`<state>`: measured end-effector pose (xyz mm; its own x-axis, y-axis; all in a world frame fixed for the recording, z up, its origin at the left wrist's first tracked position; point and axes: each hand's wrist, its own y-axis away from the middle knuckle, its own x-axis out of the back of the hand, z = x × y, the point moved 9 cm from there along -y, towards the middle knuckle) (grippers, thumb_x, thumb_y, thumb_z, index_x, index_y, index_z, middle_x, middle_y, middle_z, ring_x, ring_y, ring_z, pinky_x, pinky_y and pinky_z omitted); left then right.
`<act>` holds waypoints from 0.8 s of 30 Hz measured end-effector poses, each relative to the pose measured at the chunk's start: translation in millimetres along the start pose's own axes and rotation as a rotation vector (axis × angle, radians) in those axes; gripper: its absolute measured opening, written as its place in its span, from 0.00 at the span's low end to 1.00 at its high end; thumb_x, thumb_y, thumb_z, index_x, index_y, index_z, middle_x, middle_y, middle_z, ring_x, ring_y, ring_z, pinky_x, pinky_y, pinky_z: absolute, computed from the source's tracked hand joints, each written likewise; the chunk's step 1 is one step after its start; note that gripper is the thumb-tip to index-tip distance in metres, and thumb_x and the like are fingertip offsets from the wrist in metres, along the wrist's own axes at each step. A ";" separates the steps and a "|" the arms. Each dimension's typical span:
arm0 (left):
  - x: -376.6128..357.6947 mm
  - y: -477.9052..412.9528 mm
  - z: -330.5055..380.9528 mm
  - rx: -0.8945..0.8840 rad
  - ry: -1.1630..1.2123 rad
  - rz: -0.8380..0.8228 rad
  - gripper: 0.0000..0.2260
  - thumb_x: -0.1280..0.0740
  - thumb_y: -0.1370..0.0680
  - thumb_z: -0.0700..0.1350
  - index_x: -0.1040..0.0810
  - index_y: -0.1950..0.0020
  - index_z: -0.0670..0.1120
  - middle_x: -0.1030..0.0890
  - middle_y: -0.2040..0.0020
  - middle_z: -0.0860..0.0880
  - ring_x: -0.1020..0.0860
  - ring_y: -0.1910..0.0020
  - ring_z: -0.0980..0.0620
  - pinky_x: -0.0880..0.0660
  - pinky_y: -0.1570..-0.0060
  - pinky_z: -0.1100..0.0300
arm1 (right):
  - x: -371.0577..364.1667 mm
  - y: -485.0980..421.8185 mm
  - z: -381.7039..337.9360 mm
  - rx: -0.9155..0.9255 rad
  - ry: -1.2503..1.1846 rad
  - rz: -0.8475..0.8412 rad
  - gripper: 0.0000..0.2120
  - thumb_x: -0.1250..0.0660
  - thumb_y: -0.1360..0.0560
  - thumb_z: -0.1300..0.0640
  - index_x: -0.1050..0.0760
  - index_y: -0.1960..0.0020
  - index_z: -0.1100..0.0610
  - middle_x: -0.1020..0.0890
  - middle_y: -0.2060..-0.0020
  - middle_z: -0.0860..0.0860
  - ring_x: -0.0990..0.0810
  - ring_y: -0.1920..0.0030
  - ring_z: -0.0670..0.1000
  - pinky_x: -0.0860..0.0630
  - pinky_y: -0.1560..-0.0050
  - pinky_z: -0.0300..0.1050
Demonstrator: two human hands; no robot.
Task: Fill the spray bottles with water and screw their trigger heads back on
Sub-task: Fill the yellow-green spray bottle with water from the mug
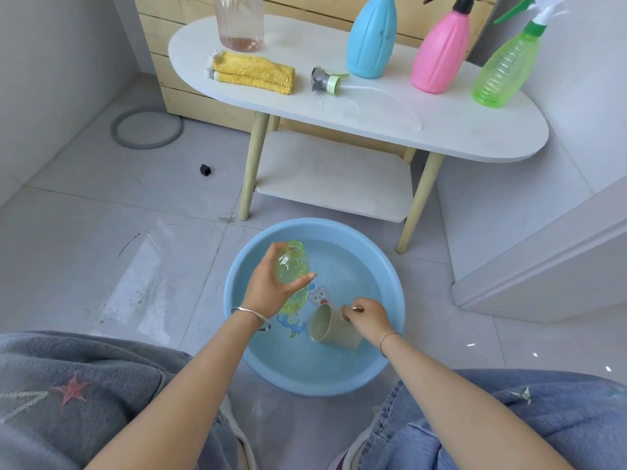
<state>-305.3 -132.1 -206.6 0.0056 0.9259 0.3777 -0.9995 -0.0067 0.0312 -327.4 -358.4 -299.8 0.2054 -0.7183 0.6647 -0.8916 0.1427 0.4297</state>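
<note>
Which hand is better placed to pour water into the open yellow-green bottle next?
Right. The right hand grips the beige plastic cup, dipped in the round blue basin; the left hand is holding the clear yellow-green bottle, neck open.

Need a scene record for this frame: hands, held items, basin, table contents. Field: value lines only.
left hand: grips the clear yellowish bottle over the basin, neck up, no head on it
right hand: holds the beige cup, tipped on its side in the basin
basin: blue, on the floor, holds water
loose trigger head: lies on the white table, tube attached
table bottles: blue bottle, top out of frame; pink bottle and green bottle, heads on
other: yellow cloth on the table
</note>
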 end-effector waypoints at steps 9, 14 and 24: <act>6.5 3.3 6.2 -0.020 0.022 0.046 0.25 0.23 0.32 0.51 0.32 0.41 0.54 0.25 0.45 0.59 0.28 0.44 0.60 0.37 0.51 0.82 | 59.2 11.4 -20.6 -0.029 -0.450 0.113 0.10 0.30 0.29 0.58 0.29 0.65 0.59 0.36 0.68 0.54 0.38 0.64 0.50 0.43 0.66 0.44; 5.8 5.6 15.5 -0.049 0.020 0.048 0.24 0.23 0.31 0.51 0.32 0.42 0.53 0.25 0.45 0.59 0.28 0.44 0.60 0.37 0.52 0.80 | 113.0 19.7 -56.0 0.055 -0.568 0.163 0.14 0.28 0.32 0.53 0.24 0.59 0.65 0.33 0.64 0.53 0.35 0.59 0.50 0.40 0.58 0.44; -4.9 11.7 21.6 -0.080 -0.034 0.024 0.26 0.23 0.33 0.54 0.28 0.40 0.48 0.22 0.48 0.58 0.25 0.47 0.59 0.33 0.50 0.71 | 192.1 56.2 -131.4 0.275 -0.503 0.155 0.12 0.25 0.32 0.57 0.28 0.61 0.61 0.29 0.67 0.55 0.29 0.64 0.48 0.36 0.57 0.42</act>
<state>-316.4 -144.8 -188.0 -0.0192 0.9125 0.4087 -0.9986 0.0023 -0.0519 -285.0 -398.9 -67.7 -0.0924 -0.9474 0.3065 -0.9815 0.1386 0.1323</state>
